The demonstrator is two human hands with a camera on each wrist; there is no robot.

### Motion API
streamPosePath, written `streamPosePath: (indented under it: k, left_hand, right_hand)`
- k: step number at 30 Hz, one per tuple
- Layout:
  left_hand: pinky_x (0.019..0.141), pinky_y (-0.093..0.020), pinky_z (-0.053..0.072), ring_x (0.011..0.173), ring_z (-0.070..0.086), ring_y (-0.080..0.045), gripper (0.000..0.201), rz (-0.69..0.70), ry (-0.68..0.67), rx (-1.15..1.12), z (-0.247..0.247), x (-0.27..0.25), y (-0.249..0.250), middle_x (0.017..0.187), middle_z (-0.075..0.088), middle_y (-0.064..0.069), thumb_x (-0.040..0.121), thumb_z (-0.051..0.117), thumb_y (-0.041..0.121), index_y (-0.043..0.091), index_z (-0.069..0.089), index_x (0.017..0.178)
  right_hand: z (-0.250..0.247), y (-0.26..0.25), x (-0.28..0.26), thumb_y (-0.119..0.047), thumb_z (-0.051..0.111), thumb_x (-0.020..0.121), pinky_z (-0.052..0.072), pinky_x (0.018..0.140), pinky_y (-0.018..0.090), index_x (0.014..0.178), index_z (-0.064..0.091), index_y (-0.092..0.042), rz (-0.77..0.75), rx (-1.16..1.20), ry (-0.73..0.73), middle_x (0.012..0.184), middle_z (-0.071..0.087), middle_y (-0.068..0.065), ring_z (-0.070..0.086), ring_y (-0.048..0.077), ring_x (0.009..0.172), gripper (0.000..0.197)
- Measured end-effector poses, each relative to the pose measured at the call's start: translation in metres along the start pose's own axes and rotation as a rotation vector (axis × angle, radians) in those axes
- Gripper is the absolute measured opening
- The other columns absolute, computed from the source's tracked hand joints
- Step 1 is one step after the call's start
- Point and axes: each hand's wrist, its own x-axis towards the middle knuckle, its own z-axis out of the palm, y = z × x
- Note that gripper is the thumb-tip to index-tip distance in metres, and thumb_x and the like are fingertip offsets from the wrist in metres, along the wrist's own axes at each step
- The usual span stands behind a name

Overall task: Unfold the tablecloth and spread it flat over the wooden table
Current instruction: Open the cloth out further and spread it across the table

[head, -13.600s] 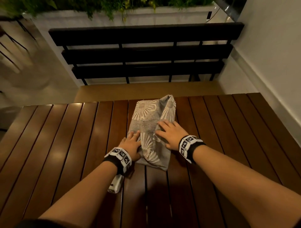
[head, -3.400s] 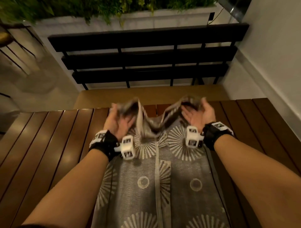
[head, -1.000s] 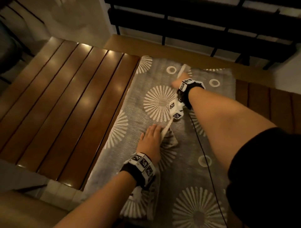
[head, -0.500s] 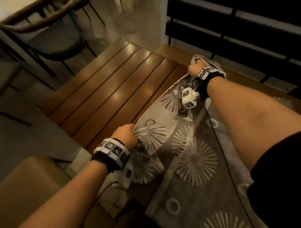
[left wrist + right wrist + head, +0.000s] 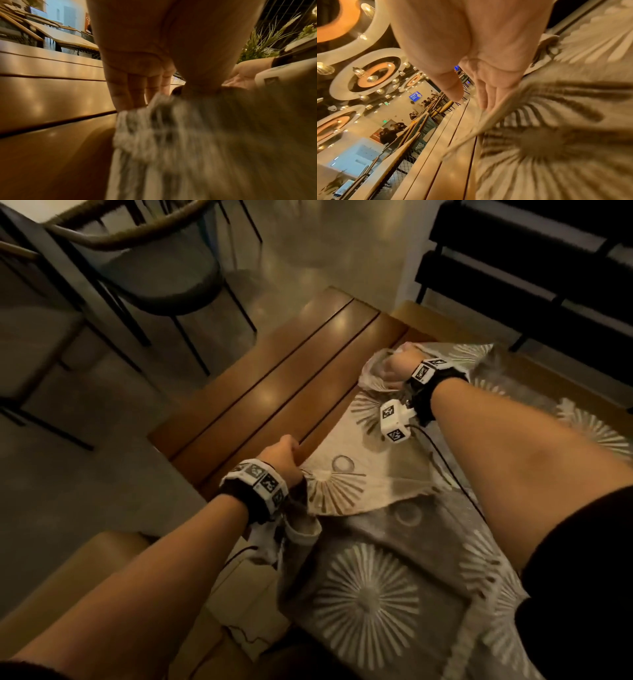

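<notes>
The grey tablecloth [image 5: 370, 594] with white sunburst prints covers the right part of the wooden table [image 5: 274, 392]. One flap is turned over, its paler underside up, and is stretched between my hands. My left hand [image 5: 282, 455] grips the flap's near corner at the table's near edge; the left wrist view shows my fingers [image 5: 126, 88] curled on bunched cloth [image 5: 171, 135]. My right hand [image 5: 394, 366] holds the flap's far end. In the right wrist view the cloth edge [image 5: 547, 135] runs under my fingers [image 5: 485, 97], above bare slats [image 5: 450, 162].
A dark chair [image 5: 164, 278] stands on the floor beyond the table's left end. A black slatted bench back [image 5: 531, 268] rises at the upper right. A tan bench seat [image 5: 85, 577] lies under my left forearm. A wrist-camera cable [image 5: 445, 460] trails over the cloth.
Both hands have carried the turned-over flap leftward over the slats, so fewer bare slats show than half a second ago. One second ago the flap's fold was still being picked up.
</notes>
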Motion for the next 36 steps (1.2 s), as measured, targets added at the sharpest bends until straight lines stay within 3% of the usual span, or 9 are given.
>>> streamPosePath:
  k: [5, 7, 11, 16, 19, 25, 29, 32, 36]
  left_hand:
    - [0.074, -0.033, 0.046, 0.093, 0.058, -0.025, 0.04, -0.081, 0.048, -0.165, -0.019, 0.012, -0.002, 0.109, 0.059, -0.004, 0.083, 0.06, 0.031, 0.017, 0.047, 0.119]
    - [0.068, -0.031, 0.046, 0.079, 0.057, -0.02, 0.023, 0.046, 0.016, -0.023, -0.024, 0.007, -0.001, 0.093, 0.062, -0.002, 0.084, 0.057, 0.038, 0.019, 0.055, 0.098]
    - [0.059, -0.031, 0.046, 0.069, 0.059, -0.018, 0.041, 0.302, -0.277, 0.3, -0.009, -0.014, -0.001, 0.074, 0.062, -0.002, 0.084, 0.056, 0.058, 0.018, 0.062, 0.077]
    - [0.078, -0.033, 0.051, 0.095, 0.059, -0.02, 0.04, 0.417, -0.373, 0.449, 0.0, -0.009, -0.002, 0.104, 0.063, 0.002, 0.082, 0.064, 0.054, 0.026, 0.058, 0.109]
    - [0.098, -0.037, 0.046, 0.118, 0.052, -0.024, 0.057, 0.452, -0.41, 0.43, -0.008, -0.007, -0.002, 0.13, 0.055, -0.001, 0.082, 0.069, 0.045, 0.03, 0.049, 0.133]
    - [0.089, -0.031, 0.049, 0.102, 0.056, -0.015, 0.045, 0.353, -0.226, 0.274, -0.04, -0.025, -0.013, 0.121, 0.059, 0.005, 0.086, 0.064, 0.038, 0.031, 0.054, 0.129]
    - [0.082, -0.033, 0.052, 0.091, 0.058, -0.016, 0.04, 0.231, -0.128, 0.286, -0.03, -0.05, -0.025, 0.107, 0.063, 0.004, 0.081, 0.062, 0.052, 0.03, 0.058, 0.115]
    - [0.086, -0.041, 0.052, 0.101, 0.058, -0.023, 0.064, 0.057, -0.124, 0.414, -0.005, -0.068, -0.045, 0.112, 0.059, -0.002, 0.072, 0.066, 0.066, 0.024, 0.049, 0.117]
    - [0.089, -0.047, 0.051, 0.113, 0.053, -0.033, 0.089, -0.163, 0.008, 0.118, 0.021, -0.087, -0.08, 0.128, 0.045, -0.01, 0.062, 0.077, 0.065, 0.019, 0.036, 0.125]
  right_hand:
    - [0.026, -0.008, -0.004, -0.007, 0.05, 0.089, 0.048, 0.098, 0.039, 0.138, 0.047, -0.009, -0.095, 0.01, 0.038, 0.133, 0.054, 0.016, 0.056, 0.033, 0.117, 0.049]
    - [0.021, -0.004, -0.006, -0.022, 0.054, 0.086, 0.049, 0.085, 0.035, 0.122, 0.06, -0.012, -0.105, -0.212, 0.103, 0.12, 0.062, 0.012, 0.059, 0.031, 0.106, 0.038]
    - [0.017, 0.018, -0.016, -0.027, 0.046, 0.093, 0.046, 0.088, 0.037, 0.116, 0.06, -0.007, -0.139, -0.653, 0.025, 0.119, 0.06, 0.018, 0.057, 0.036, 0.106, 0.034]
    - [0.027, 0.026, -0.027, -0.021, 0.046, 0.09, 0.041, 0.098, 0.041, 0.123, 0.056, -0.007, -0.216, -0.822, 0.014, 0.126, 0.049, 0.023, 0.046, 0.041, 0.118, 0.037]
    - [0.035, 0.017, -0.044, -0.021, 0.049, 0.087, 0.046, 0.089, 0.04, 0.11, 0.061, -0.003, -0.269, -0.887, -0.056, 0.115, 0.054, 0.02, 0.052, 0.038, 0.107, 0.032]
    - [0.086, 0.022, -0.106, -0.038, 0.045, 0.084, 0.049, 0.081, 0.041, 0.106, 0.065, -0.015, -0.781, -0.951, -0.285, 0.103, 0.059, 0.007, 0.056, 0.026, 0.095, 0.037]
    - [0.119, 0.031, -0.148, -0.07, 0.058, 0.07, 0.048, 0.082, 0.035, 0.13, 0.048, -0.023, -1.015, -1.003, -0.477, 0.115, 0.052, 0.002, 0.05, 0.019, 0.099, 0.076]
    - [0.135, 0.033, -0.158, -0.057, 0.07, 0.068, 0.048, 0.091, 0.041, 0.141, 0.033, -0.026, -1.0, -1.158, -0.508, 0.135, 0.041, 0.007, 0.045, 0.026, 0.115, 0.088]
    - [0.143, 0.031, -0.158, -0.025, 0.068, 0.073, 0.05, 0.085, 0.04, 0.132, 0.044, -0.025, -0.92, -1.078, -0.484, 0.129, 0.04, 0.009, 0.046, 0.03, 0.112, 0.064]
